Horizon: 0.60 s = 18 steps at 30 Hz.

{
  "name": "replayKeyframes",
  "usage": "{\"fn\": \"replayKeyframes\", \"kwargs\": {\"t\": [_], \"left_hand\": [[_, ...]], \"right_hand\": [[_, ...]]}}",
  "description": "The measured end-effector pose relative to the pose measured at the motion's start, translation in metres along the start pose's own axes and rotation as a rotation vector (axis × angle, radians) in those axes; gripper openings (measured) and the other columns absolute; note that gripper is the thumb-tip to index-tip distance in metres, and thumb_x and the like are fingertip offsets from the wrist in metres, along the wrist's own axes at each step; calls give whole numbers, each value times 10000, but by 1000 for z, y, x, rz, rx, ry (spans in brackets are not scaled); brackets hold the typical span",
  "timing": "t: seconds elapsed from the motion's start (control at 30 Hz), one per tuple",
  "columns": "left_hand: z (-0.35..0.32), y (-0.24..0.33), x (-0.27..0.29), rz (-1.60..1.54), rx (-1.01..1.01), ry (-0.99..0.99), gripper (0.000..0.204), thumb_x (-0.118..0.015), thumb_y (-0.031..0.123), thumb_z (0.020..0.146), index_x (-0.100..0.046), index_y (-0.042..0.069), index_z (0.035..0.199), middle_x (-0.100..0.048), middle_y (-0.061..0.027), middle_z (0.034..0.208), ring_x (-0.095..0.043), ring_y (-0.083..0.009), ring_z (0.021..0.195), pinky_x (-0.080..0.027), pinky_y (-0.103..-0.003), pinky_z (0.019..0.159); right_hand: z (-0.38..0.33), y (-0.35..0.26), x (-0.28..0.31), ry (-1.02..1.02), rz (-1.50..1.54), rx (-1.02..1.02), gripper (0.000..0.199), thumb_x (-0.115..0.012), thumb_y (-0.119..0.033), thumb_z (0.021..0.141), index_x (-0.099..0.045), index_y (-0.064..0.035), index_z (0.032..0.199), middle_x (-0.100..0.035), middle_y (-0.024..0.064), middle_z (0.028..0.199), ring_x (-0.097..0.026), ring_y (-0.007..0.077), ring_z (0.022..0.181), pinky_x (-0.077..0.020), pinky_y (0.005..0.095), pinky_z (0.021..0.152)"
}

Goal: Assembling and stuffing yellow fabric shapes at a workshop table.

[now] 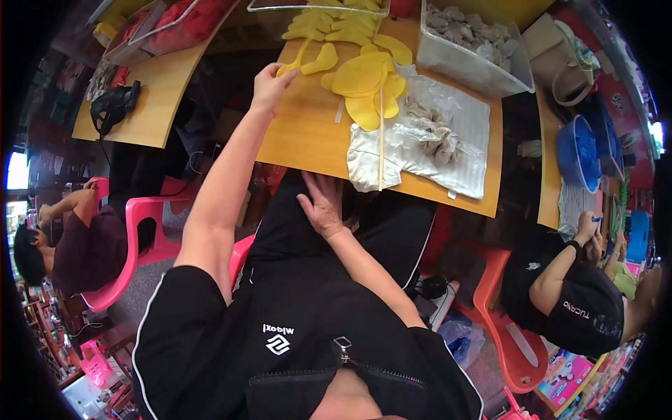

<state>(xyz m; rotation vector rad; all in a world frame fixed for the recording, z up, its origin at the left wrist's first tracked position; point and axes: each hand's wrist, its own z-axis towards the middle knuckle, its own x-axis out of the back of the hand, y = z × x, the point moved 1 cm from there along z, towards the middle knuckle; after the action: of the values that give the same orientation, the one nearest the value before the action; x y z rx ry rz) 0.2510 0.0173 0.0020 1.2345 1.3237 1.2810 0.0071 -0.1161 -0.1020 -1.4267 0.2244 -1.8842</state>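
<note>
From the head camera, the left hand [271, 79] reaches to the left edge of the wooden tabletop [308, 133], fingers pinched on a long, narrow yellow fabric piece [299, 57]. That piece lies beside a second yellow cut-out [322, 59], its long axis running from the fingertips up toward the far edge, where a clear tray of yellow pieces [329, 21] stands. The right hand [323, 206] rests flat and open on the lap, holding nothing. This looks like the pick-up step; drawing the piece closer calls for a steady pinch. A thin wooden stick [381, 133] crosses the stacked yellow rounds [364, 80].
</note>
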Motion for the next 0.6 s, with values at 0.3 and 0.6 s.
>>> {"fn": "replayKeyframes", "kwargs": {"t": [0.3, 0.6], "left_hand": [[-188, -11, 29, -699, 304, -143, 221, -647, 44, 851, -550, 81, 1046, -655, -54, 998, -652, -178, 872, -538, -334, 779], [-277, -30, 7, -604, 328, -299, 235, -675, 57, 844, -565, 60, 1052, -641, -58, 977, -648, -150, 871, -557, -298, 766]], "right_hand": [[-27, 6, 50, -693, -49, -761, 418, -457, -360, 919, -627, -45, 1133, -641, 218, 1058, -589, 344, 1070, -473, 407, 869], [-28, -38, 128, 103, 1144, -685, 104, -651, -158, 883, -657, -54, 892, -563, -59, 694, -464, 19, 585, -342, 164, 531]]}}
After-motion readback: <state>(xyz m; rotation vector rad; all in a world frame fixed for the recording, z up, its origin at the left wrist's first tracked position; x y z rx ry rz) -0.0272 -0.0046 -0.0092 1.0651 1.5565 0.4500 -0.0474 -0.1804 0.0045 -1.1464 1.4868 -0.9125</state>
